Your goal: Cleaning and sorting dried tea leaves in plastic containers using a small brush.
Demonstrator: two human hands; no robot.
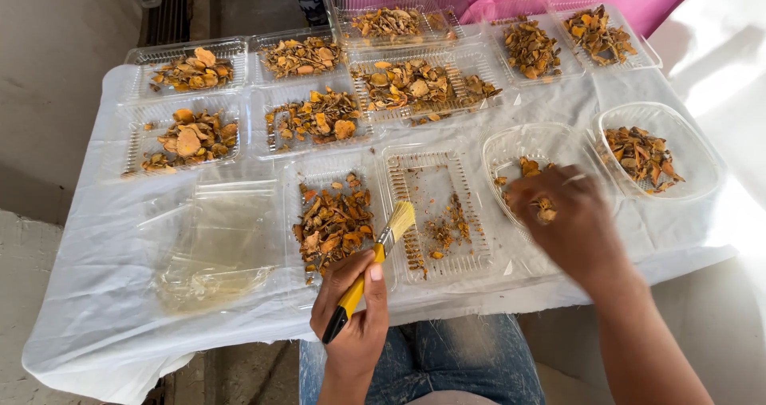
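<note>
Left hand: I see my left hand (351, 309) clenched around a yellow-handled brush (371, 265), bristles resting at the near rectangular tray's (435, 213) left edge.
Right hand: my right hand (568, 217) hovers over the rounded clear tray (511, 146); its grip is blurred, I cannot tell.
Contents: orange dried slices (447, 231) lie in that rectangular tray.
Surface: white cloth (104, 293).

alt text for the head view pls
Left hand holds a yellow-handled brush over clear plastic trays of orange dried pieces on a white-covered table; right hand reaches into an oval tray.
</note>
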